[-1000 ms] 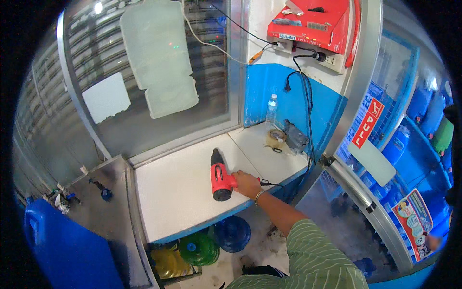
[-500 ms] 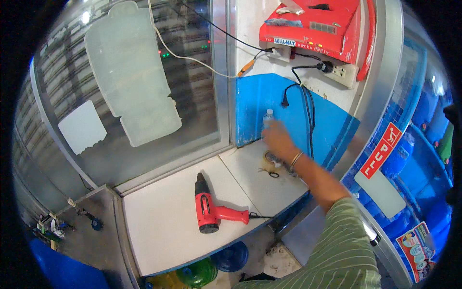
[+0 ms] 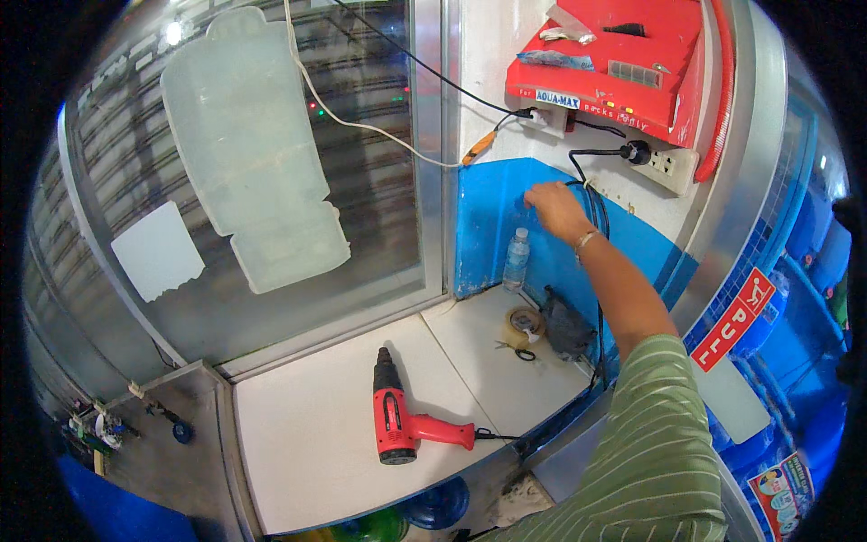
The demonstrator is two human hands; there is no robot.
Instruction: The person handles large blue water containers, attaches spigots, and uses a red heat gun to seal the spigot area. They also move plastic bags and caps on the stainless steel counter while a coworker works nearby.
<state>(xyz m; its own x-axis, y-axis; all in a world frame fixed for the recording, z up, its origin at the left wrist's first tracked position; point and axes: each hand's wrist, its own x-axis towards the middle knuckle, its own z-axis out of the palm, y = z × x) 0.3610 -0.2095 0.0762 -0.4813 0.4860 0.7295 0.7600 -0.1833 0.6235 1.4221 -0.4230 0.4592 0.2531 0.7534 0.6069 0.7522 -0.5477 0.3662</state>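
Note:
My right hand (image 3: 555,210) is raised in front of the blue wall panel, its fingers curled closed where the black plug hung. The plug itself is hidden by the hand, but its black power cord (image 3: 592,203) runs up beside it. Below the hand, a clear water bottle (image 3: 516,261) stands in the counter's corner. A roll of tape (image 3: 523,326), scissors (image 3: 524,354) and a dark plastic bag (image 3: 566,325) lie near it. On the white counter (image 3: 307,425) rests a red heat gun (image 3: 394,418), nozzle pointing away. My left hand is out of view.
Above the hand, a white outlet strip (image 3: 666,168) holds a black plug (image 3: 638,152) under a red box-shaped machine (image 3: 614,77). Glass panels with a metal frame (image 3: 436,217) border the left; a metal-framed door (image 3: 754,117) stands right. Blue and green containers (image 3: 435,503) sit below the counter.
My right hand has risen from in front of the bottle to the hanging plug, uncovering the bottle, tape roll and dark bag. The whole view has shifted slightly.

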